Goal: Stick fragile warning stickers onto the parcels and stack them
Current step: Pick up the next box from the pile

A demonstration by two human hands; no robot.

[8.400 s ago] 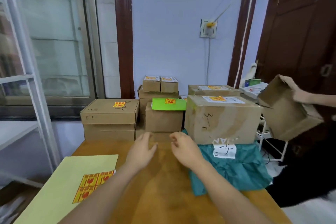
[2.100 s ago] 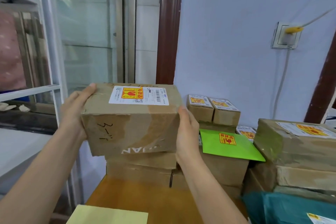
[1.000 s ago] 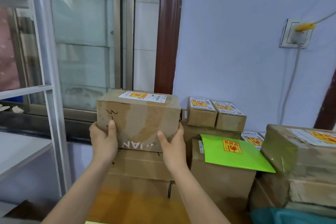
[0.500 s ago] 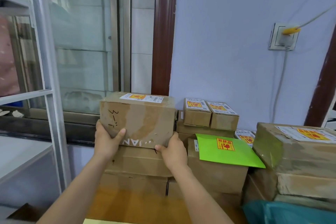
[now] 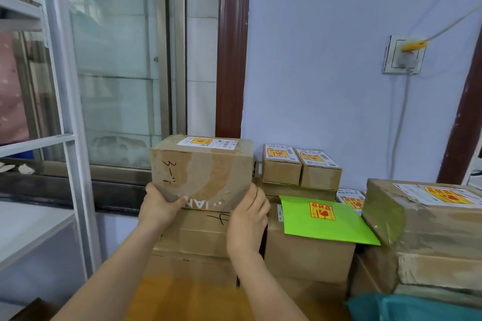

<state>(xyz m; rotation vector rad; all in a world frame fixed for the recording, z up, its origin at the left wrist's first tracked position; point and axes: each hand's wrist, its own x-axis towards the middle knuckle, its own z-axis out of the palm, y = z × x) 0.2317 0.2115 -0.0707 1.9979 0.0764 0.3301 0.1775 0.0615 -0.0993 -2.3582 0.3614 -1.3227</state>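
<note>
**Stickered box on top of the left stack, both your hands at its lower corners**

Taking the box in your hands as the landmark: to its left stands the window [image 5: 117, 65] with its metal frame, behind the wooden table [image 5: 198, 302].

The box [image 5: 203, 172] sits on the left stack [image 5: 198, 237] of flat cartons, at the back of the table. Its top carries a white label with a yellow and red warning sticker [image 5: 201, 141]. Handwriting marks its front face.

Your left hand [image 5: 157, 207] grips the box's lower left corner, thumb across the front face and fingers curled underneath. Your right hand [image 5: 247, 219] holds the lower right corner, fingers lying up along the right side; whether the fingertips wrap behind the box is hard to see from this angle.

Just right of the box, two small boxes [image 5: 300, 172] sit side by side on a further carton, each with a sticker on top. Below them and nearer you, a green envelope [image 5: 323, 221] with its own sticker lies on a brown box [image 5: 307, 258], jutting out past its right edge.

Farther right of the box is a large taped carton [image 5: 427, 219] with a stickered label, resting on more cartons. Below that, a teal bag [image 5: 422, 309] shows at the lower edge. High on the wall to the right, a socket [image 5: 403, 56] holds a yellow plug.
</note>
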